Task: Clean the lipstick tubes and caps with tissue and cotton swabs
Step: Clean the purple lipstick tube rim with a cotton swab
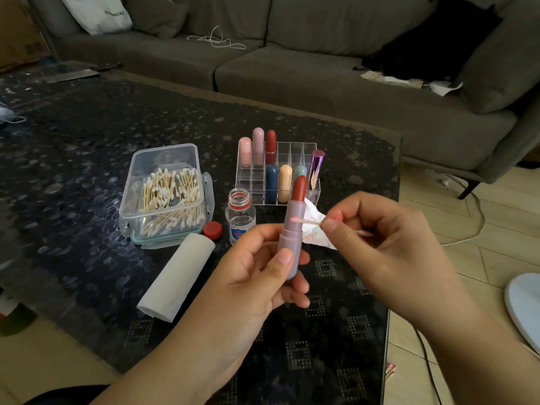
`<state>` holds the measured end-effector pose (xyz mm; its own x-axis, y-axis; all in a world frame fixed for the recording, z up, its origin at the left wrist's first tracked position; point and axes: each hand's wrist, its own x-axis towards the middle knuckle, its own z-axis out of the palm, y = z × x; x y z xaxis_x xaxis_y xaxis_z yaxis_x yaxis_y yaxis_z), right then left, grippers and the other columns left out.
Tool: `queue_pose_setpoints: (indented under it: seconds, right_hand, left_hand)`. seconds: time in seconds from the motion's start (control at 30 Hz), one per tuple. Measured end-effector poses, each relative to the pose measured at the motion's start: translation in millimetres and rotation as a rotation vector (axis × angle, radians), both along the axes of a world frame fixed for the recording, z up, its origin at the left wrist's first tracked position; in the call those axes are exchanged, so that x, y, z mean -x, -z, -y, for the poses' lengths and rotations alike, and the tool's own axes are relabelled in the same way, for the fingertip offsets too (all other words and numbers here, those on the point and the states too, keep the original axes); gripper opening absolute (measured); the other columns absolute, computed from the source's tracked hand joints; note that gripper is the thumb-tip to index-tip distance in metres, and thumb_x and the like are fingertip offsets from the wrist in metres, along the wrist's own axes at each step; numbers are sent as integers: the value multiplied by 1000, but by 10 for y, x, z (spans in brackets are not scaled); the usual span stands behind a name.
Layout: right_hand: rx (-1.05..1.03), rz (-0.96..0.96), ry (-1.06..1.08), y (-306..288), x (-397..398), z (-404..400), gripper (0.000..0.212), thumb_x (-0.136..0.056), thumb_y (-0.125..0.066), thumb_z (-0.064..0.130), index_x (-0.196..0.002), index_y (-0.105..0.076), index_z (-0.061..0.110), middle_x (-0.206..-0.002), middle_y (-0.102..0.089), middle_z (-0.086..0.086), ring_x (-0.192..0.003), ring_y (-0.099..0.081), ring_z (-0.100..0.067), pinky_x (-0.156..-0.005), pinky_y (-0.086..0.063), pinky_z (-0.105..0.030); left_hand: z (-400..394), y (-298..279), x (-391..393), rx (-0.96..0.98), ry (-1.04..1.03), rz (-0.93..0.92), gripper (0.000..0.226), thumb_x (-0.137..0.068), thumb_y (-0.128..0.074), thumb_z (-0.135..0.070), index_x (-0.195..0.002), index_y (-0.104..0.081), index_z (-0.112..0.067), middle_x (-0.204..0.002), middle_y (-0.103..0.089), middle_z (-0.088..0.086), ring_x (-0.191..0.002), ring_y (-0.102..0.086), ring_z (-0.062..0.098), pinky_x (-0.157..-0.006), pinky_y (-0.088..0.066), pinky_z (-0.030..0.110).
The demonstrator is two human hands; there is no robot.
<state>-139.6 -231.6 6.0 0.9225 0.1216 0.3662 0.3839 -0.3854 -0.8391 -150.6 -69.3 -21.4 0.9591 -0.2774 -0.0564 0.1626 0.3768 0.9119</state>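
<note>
My left hand (263, 273) grips an uncapped lilac lipstick tube (292, 229) upright, its red stick raised. My right hand (385, 238) pinches a cotton swab (306, 221); the swab's pink-stained tip touches the tube's upper sleeve. A crumpled, stained tissue (315, 229) lies on the table behind the tube. Several capped lipsticks stand in a clear acrylic organizer (301, 153). A clear plastic box (166, 194) holds several cotton swabs. A folded white tissue (178, 276) lies in front of the box.
An open small glass bottle (240, 214) stands beside its red cap (212, 230) on the dark patterned table (73, 171). A grey sofa (292, 68) runs behind. White cables and a white fan base (526, 311) lie on the floor at right.
</note>
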Motion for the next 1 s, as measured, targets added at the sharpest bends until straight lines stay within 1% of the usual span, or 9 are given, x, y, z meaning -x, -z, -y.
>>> queue_pose_setpoints:
  seconds: [0.1, 0.2, 0.27, 0.37, 0.53, 0.67, 0.8, 0.9, 1.0]
  right_hand:
    - [16, -47, -27, 13, 2, 2, 12, -79, -61, 25, -70, -60, 17, -48, -42, -1, -44, -33, -5, -44, -29, -13]
    - [-41, -22, -13, -7, 0, 8, 9, -80, -62, 24, -74, -61, 18, -50, -40, -1, -45, -33, -4, -45, -28, -11]
    - [-72, 12, 8, -13, -2, 16, 12, -83, -64, 23, -73, -61, 18, -53, -43, -7, -46, -35, -4, -46, -29, -10]
    - [-37, 29, 26, 0, -10, 17, 16, -87, -66, 18, -71, -62, 19, -56, -46, -12, -47, -35, -6, -46, -31, -11]
    - [33, -18, -52, 5, 5, -11, 11, -81, -61, 25, -72, -61, 19, -52, -45, -10, -44, -35, -7, -44, -30, -12]
    - [-80, 35, -4, -12, 0, -8, 11, -82, -61, 21, -72, -60, 17, -52, -41, -4, -45, -33, -3, -45, -29, -9]
    - [-29, 44, 2, -21, 12, -9, 12, -82, -61, 23, -70, -60, 20, -52, -44, -8, -45, -34, -5, -44, -30, -11]
    - [37, 11, -48, -6, 25, -21, 12, -81, -61, 25, -70, -60, 20, -50, -46, -4, -43, -36, -6, -44, -31, -12]
    - [51, 4, -61, 9, 28, -27, 13, -81, -62, 26, -69, -60, 22, -48, -44, 6, -43, -36, -2, -45, -31, -10]
  left_hand:
    - [11, 18, -10, 2, -15, 3, 20, -72, -62, -22, -89, -72, -26, -78, -64, 3, -63, -59, 14, -57, -50, 22]
    - [27, 19, -9, -2, -41, -18, 25, -72, -74, -23, -95, -69, -14, -76, -66, 2, -61, -59, 14, -57, -51, 22]
    - [27, 19, -2, -42, -40, -12, 34, -68, -67, -22, -100, -66, -11, -73, -66, -1, -61, -60, 12, -59, -51, 21]
    - [26, 14, 5, -80, -34, 13, 33, -67, -61, -25, -96, -68, -11, -68, -65, -1, -61, -60, 12, -62, -52, 22]
    - [24, 28, -1, -92, -25, 23, 24, -81, -66, -28, -96, -67, -9, -69, -64, -2, -63, -60, 12, -61, -50, 22]
    - [8, 30, 11, -109, 1, 53, 22, -76, -62, -26, -91, -70, -12, -73, -66, -1, -62, -57, 10, -59, -48, 20]
    - [13, 23, 17, -119, 6, 85, 25, -77, -58, -23, -98, -63, -10, -78, -69, 0, -60, -54, 10, -55, -45, 20]
    - [21, 11, 21, -96, 4, 72, 24, -77, -57, -20, -98, -56, -8, -70, -64, 1, -56, -50, 12, -52, -43, 20]
    - [38, 4, 34, -9, 15, 7, 22, -77, -56, -20, -97, -55, -11, -62, -50, -1, -54, -46, 10, -51, -43, 22]
